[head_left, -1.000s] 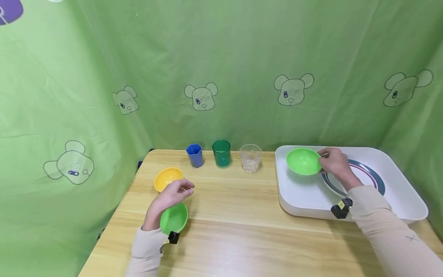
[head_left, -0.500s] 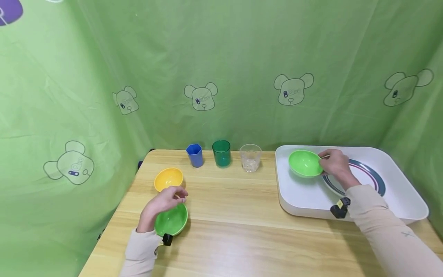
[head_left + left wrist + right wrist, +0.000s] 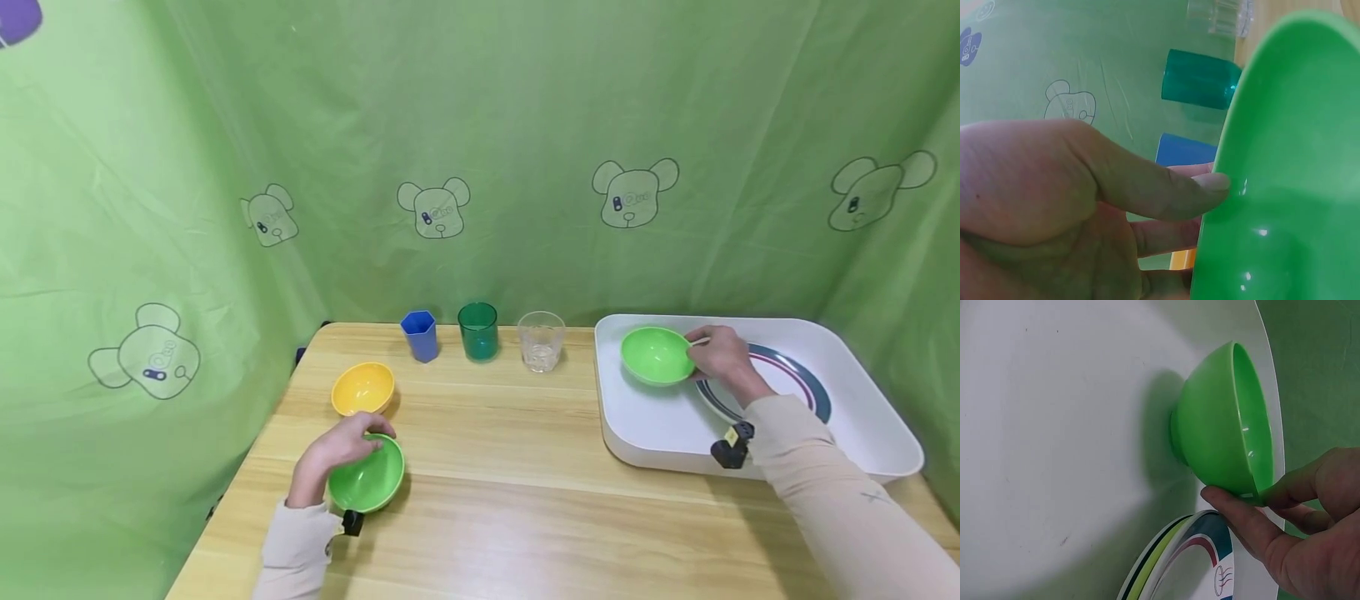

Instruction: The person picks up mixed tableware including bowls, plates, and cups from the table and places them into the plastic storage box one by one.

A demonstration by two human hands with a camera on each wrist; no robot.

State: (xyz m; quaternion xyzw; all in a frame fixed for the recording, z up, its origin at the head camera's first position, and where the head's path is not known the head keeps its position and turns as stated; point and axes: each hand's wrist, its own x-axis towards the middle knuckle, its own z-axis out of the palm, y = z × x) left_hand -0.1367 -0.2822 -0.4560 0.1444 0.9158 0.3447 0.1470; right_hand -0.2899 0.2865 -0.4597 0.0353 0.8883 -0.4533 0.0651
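Observation:
At the tray's left part, my right hand pinches the rim of a light green bowl. In the right wrist view that bowl is upright, close over the tray floor; whether its base touches is hard to tell. My left hand grips the far-left rim of a second green bowl on the table. The left wrist view shows the thumb inside this bowl's wall, with fingers behind it. A yellow bowl sits just beyond the left hand.
The white tray holds a stack of plates beneath my right hand. Along the table's back edge stand a blue cup, a green tumbler and a clear glass. A green curtain hangs behind.
My left hand has come down and toward me from above the bowls onto the nearer green bowl's rim. The right hand's bowl has lowered slightly in the tray.

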